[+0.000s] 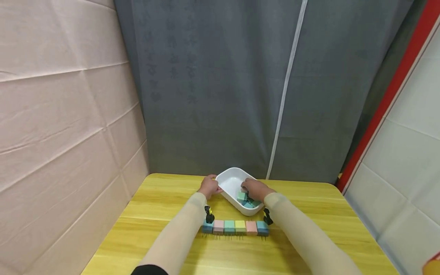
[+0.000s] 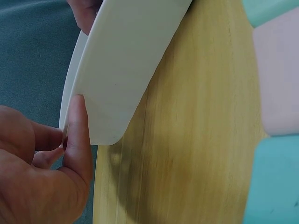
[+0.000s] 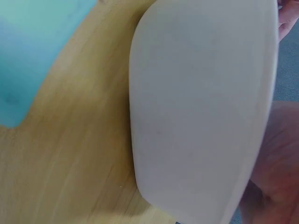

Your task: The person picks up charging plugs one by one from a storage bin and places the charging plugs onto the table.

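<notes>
A white plastic tub [image 1: 229, 181] stands at the far middle of the table, its left end looking raised. My left hand [image 1: 209, 186] pinches the tub's left rim, thumb and fingers on either side of the wall in the left wrist view. My right hand [image 1: 255, 188] reaches over the right rim into the tub, fingers bent down at a pale green block [image 1: 241, 196]. Whether it holds one is hidden. Several green and blue blocks [image 1: 248, 205] lie in the tub's near right end. In the right wrist view, the tub wall [image 3: 201, 102] covers the fingertips.
Nearer than the tub, a straight row of coloured blocks runs left to right: blue, pink [image 1: 218, 227], green [image 1: 229, 227], yellow [image 1: 240, 227], pink, blue [image 1: 262, 228]. Thin dark lines show along its near edge. A grey curtain [image 1: 213, 95] hangs behind the wooden table [image 1: 309, 214].
</notes>
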`<state>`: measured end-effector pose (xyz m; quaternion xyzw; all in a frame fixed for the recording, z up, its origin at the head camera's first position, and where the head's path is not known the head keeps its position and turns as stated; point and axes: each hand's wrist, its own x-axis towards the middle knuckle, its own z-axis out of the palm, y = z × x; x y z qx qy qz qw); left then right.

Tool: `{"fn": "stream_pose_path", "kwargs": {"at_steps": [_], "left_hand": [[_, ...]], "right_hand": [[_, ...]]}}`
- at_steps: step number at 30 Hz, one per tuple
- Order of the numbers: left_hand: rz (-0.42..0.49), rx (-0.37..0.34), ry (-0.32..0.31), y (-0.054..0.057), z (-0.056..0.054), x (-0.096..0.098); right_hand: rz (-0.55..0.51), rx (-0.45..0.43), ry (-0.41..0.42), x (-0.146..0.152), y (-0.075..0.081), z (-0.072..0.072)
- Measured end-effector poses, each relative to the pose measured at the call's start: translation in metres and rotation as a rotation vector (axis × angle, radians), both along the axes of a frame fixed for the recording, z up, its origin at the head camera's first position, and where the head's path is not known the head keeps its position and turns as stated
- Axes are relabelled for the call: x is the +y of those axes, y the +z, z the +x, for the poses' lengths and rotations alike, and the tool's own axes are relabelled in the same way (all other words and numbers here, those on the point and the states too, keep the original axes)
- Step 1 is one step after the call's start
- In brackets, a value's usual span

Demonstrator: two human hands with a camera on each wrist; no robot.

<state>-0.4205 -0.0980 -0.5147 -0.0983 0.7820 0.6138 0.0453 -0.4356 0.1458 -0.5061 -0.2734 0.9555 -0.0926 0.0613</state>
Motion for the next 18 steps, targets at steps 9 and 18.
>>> {"fn": "stream_pose_path", "kwargs": {"at_steps": [9, 18], "left_hand": [[0.006, -0.006, -0.010, 0.0008, -0.0027, -0.0024], [-0.021, -0.013, -0.007, 0.0038, 0.0004, -0.0036]], "right_hand": [[-0.097, 0.065, -0.051, -0.0010, -0.0032, -0.0018], [-0.140, 0.161, -0.013, 0.0022, -0.0019, -0.0025]]}}
